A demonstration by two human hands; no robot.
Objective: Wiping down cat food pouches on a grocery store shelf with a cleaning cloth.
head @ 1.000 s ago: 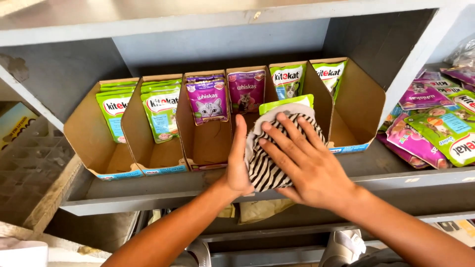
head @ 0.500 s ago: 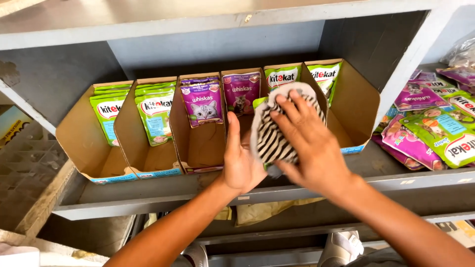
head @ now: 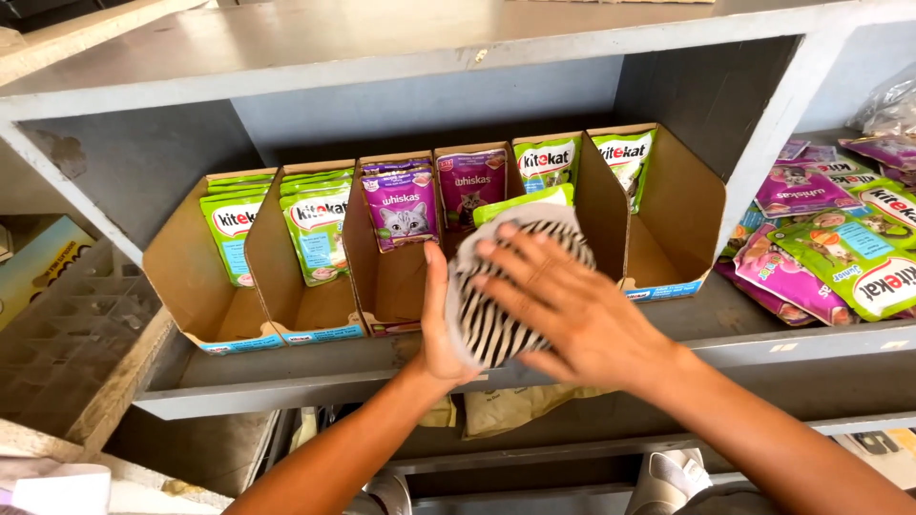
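While both hands are pressing on it, a black-and-white striped cloth (head: 506, 305) is lying bunched against the front of the cardboard display trays on a grey shelf (head: 315, 367). The right hand (head: 572, 315) is lying flat on the cloth with its fingers (head: 510, 250) spread open, not gripping, while the left hand (head: 441, 329) is bracing the cloth's left edge, thumb pointing up and the remaining fingers hidden behind the fabric, so I cannot tell whether they are closed. A green pouch (head: 525, 200) is peeking out just above the cloth, touching it.

Behind the cloth, the row of open cardboard trays (head: 205, 315) is standing side by side, each holding upright pet-food pouches: green pouches (head: 315, 229) in the two left compartments, purple pouches (head: 401, 205) in the middle ones, and more green ones (head: 625, 162) at the right. The cloth and hands are covering the fronts of the middle-right compartments, blocking the view into them. To the right, past an upright divider (head: 778, 143), loose pouches (head: 840, 248) in pink, purple and green are lying in a heap on the neighbouring shelf section.

Below the shelf edge, crumpled brown paper (head: 515, 405) is showing on a lower level. At the far left, a dark plastic crate (head: 57, 324) is sitting beside a wooden plank (head: 114, 381).
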